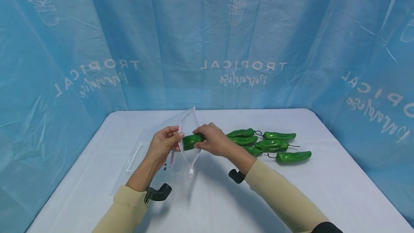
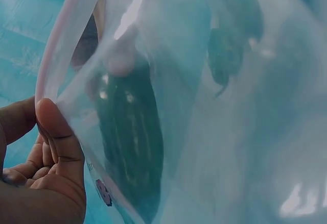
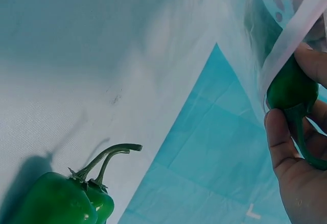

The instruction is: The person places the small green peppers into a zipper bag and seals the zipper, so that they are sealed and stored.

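Observation:
My left hand [image 1: 164, 142] pinches the pink-edged rim of a clear zip bag [image 1: 188, 118] between thumb and finger. The bag's mouth gapes toward the right, and a white slider [image 1: 191, 171] hangs at its lower end. With my right hand [image 1: 215, 140] I grip a green pepper [image 1: 192, 141] by its stem end. In the right wrist view, the pepper's tip lies within the bag, while its shoulder and curved stem [image 3: 301, 140] stay outside between my fingers. Through the film in the left wrist view, the pepper [image 2: 130, 132] points downward.
Several more green peppers [image 1: 272, 145] lie on the white table [image 1: 220, 197], right of and behind my right hand. One pepper [image 1: 293, 157] sits nearest the front right. Blue printed curtains [image 1: 174, 46] surround the table's back and sides.

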A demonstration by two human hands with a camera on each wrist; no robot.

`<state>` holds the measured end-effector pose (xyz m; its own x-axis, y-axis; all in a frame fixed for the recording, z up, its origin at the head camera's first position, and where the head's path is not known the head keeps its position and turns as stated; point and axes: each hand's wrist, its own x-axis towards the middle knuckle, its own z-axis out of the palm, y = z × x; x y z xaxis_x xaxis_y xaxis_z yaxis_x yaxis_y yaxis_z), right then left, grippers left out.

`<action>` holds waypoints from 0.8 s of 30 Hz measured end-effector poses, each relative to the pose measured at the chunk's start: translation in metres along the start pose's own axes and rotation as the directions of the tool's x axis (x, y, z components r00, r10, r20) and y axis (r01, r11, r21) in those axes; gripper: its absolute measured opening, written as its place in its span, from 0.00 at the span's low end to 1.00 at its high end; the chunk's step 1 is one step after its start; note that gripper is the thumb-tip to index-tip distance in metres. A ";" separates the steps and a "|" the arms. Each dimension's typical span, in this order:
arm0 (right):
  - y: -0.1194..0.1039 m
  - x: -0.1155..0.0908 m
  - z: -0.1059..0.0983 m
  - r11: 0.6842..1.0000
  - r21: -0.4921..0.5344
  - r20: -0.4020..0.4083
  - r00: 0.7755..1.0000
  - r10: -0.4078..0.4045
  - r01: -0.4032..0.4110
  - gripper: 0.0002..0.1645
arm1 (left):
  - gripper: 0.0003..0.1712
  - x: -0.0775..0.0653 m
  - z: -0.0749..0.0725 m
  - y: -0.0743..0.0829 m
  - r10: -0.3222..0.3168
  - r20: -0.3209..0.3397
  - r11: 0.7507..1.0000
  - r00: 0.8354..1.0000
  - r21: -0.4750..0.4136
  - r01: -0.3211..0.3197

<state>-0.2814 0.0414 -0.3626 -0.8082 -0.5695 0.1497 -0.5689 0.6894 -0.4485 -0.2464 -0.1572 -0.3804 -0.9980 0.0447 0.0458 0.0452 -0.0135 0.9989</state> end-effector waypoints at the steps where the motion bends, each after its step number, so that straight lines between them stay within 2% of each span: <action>1: 0.000 0.001 0.001 1.000 -0.011 0.001 1.000 -0.004 0.004 0.27 | 0.24 0.000 0.000 0.000 0.000 0.000 1.000 1.000 0.001 0.000; 10: -0.002 0.006 0.005 0.995 -0.083 0.000 0.999 -0.047 0.047 0.26 | 0.24 -0.001 0.002 0.002 0.003 -0.004 1.000 1.000 0.011 -0.002; 24: -0.011 0.013 0.014 0.993 -0.111 0.024 0.999 -0.027 0.029 0.28 | 0.21 0.000 0.001 0.004 0.005 -0.020 1.000 1.000 0.002 -0.005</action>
<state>-0.2835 0.0205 -0.3680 -0.7887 -0.5986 0.1402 -0.6058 0.7177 -0.3434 -0.2459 -0.1564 -0.3761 -0.9984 0.0250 0.0506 0.0504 -0.0116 0.9987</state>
